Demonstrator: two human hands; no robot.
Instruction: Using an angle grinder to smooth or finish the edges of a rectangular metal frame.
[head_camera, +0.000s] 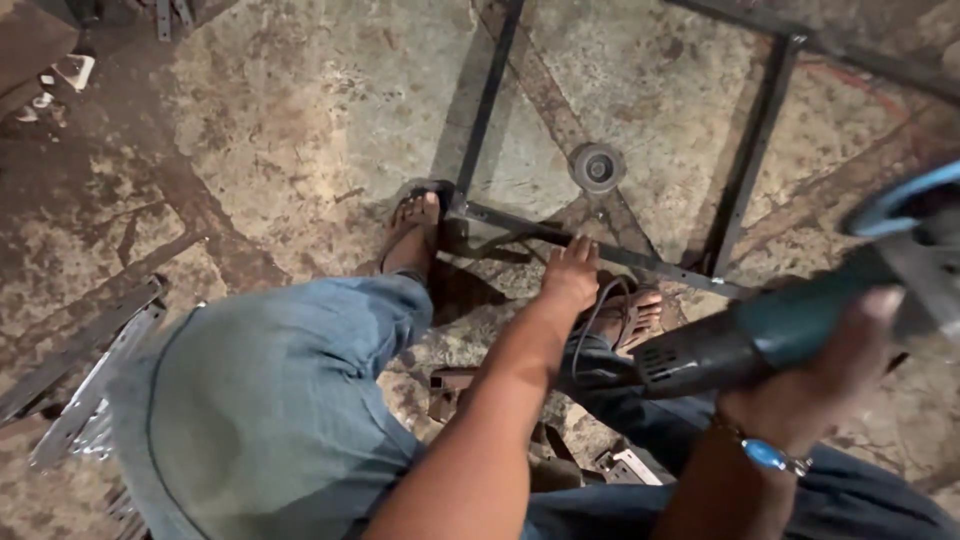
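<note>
Left hand (572, 275) presses flat, fingers spread, on the metal frame (600, 252) lying on the stone floor (280, 130). Right hand (835, 375) is clamped around the teal angle grinder (770, 335), held above it.

A dark metal frame (610, 250) lies flat on the floor; a blue-bodied angle grinder (790, 325) is raised above it.

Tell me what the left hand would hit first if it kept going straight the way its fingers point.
The left hand already rests on the dark metal frame, fingers pointing away from the body. Past that bar, it would probably meet bare stone floor, passing left of the grinding disc; depth is unclear.
</note>
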